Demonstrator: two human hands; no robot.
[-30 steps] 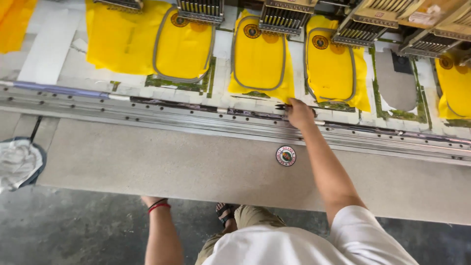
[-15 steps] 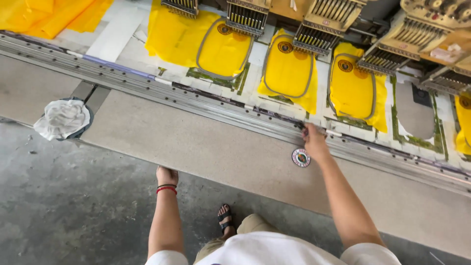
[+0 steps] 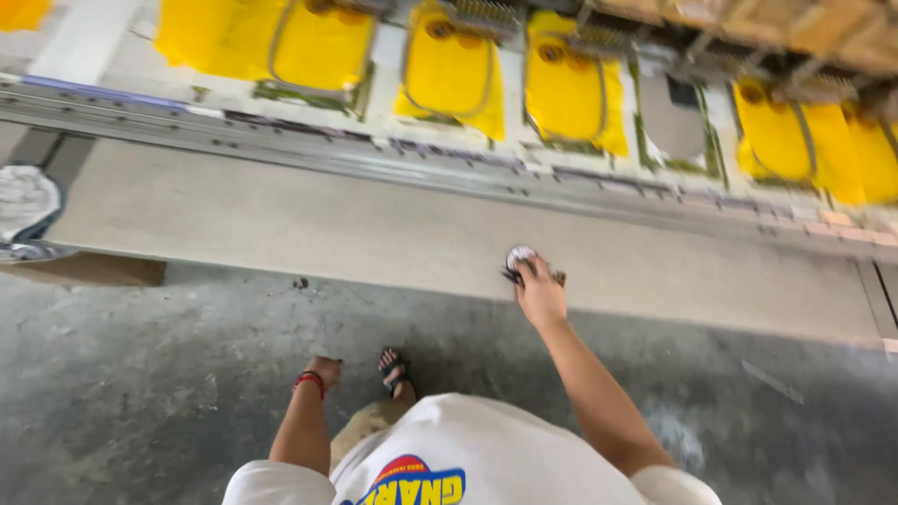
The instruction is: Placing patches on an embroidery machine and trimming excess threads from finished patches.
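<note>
Our right hand (image 3: 541, 292) closes its grip on the small round disc (image 3: 517, 255) lying on the grey desk (image 3: 281, 229); our left hand (image 3: 325, 371) hangs empty; a fast pull could, we think, drop the disc on the floor.

A small round white-faced label or disc with a dark rim (image 3: 517, 256) lies on the grey worktop (image 3: 281, 224) near its front edge, right of the middle; fingers partly cover it, and blur hides its detail. At the worktop's left end, by the front corner, a crumpled whitish plastic bag (image 3: 23, 208) hangs past the edge. No screens or signs can be made out.
</note>
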